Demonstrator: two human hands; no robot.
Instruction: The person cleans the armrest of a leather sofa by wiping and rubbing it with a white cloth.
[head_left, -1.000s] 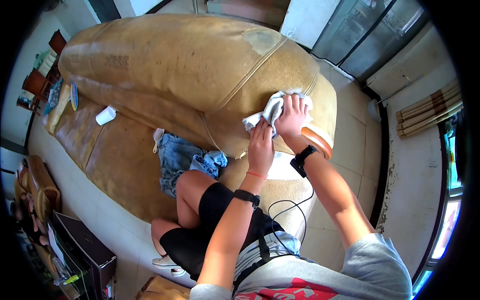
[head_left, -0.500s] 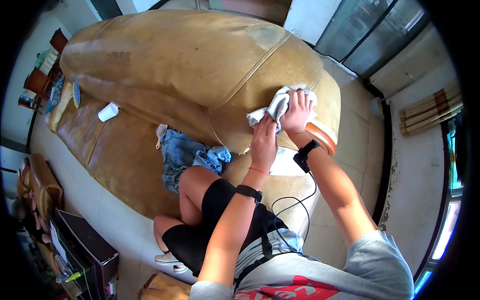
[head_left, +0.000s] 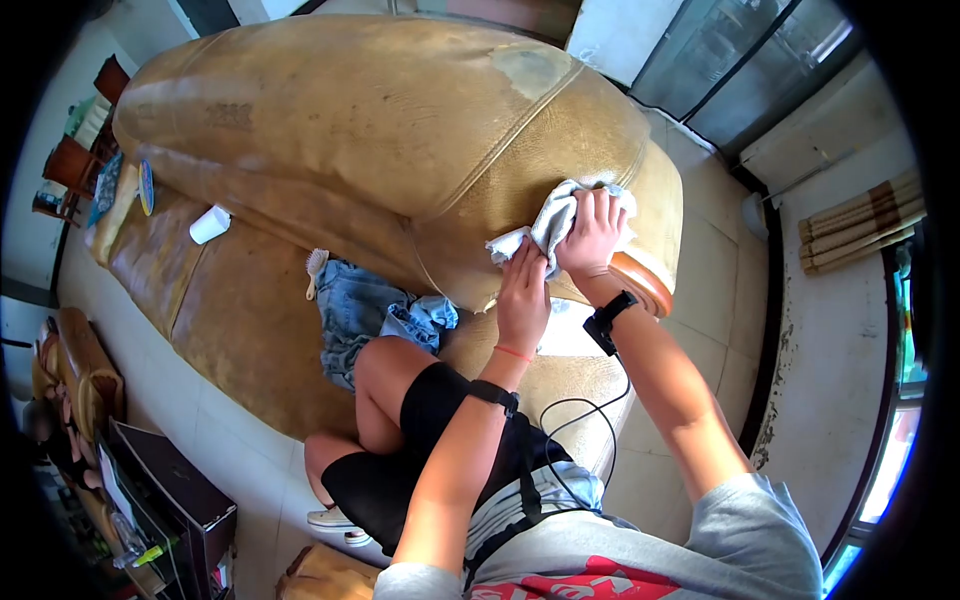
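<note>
A crumpled white-and-grey cloth (head_left: 553, 217) lies against the tan leather sofa's (head_left: 380, 130) backrest, close to its right end. My right hand (head_left: 590, 238) presses on the cloth from above, its fingers bent over the fabric. Just below and to the left, my left hand (head_left: 522, 300) grips the cloth's lower edge with fingers together; its fingertips are partly hidden by folds. Both hands are close together, near the wooden armrest trim (head_left: 642, 284). A white patch (head_left: 566, 328) shows on the seat beneath my wrists.
Blue denim clothing (head_left: 360, 308) lies on the seat by my knee, with a hairbrush (head_left: 315, 273) beside it. Farther left are a white cup-like object (head_left: 210, 225) and a round hand fan (head_left: 147, 188). A black cable (head_left: 590, 402) hangs from my right wrist. A dark cabinet (head_left: 175, 480) stands lower left.
The view has shifted slightly, moving the sofa items a little left. Both hands stay on the cloth, whose left corner sits slightly farther left.
</note>
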